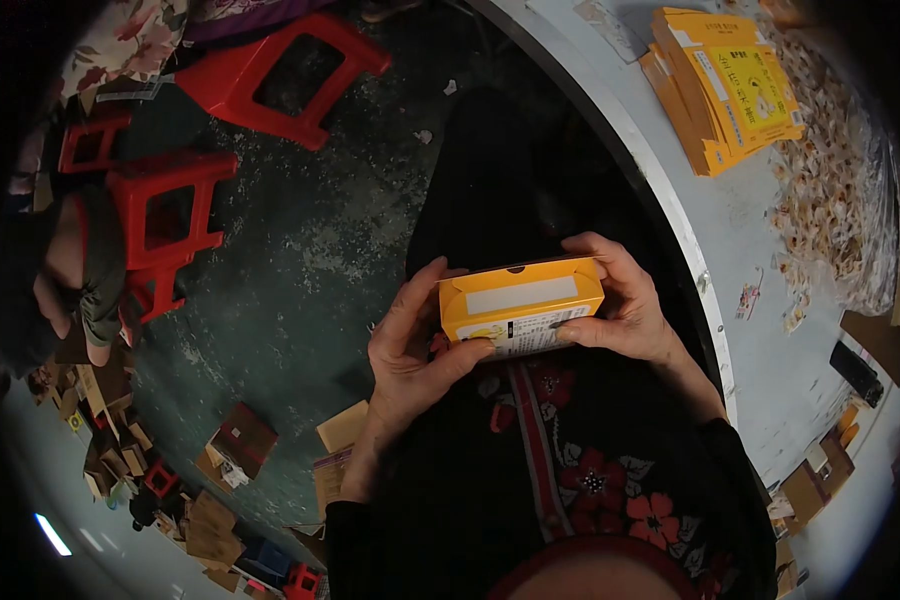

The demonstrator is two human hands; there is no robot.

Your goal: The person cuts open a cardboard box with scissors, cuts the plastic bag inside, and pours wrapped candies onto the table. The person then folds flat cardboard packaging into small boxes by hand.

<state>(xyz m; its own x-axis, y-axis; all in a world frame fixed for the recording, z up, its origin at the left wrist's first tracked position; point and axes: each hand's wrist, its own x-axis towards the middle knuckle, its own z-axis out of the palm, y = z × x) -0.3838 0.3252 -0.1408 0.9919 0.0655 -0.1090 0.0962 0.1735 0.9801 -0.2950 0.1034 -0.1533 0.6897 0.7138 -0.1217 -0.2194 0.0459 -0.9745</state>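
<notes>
Held between both hands above my lap is a small yellow-orange carton (522, 300) with a white panel on its near side and printed text below. My left hand (410, 340) grips its left end, thumb pressed on the printed face. On the right end, my right hand (625, 305) holds it the same way, fingers behind and thumb in front. The carton's top edge shows a small dark notch. A stack of flat yellow cartons (725, 90) lies on the table at the upper right.
The pale table (695, 235) curves along my right, bearing a heap of small wrapped pieces (830, 190) and a dark phone-like object (856, 372). Red plastic stools (175, 215) stand at the left beside another person's arm (65, 250). Cardboard boxes (210, 530) litter the floor at lower left.
</notes>
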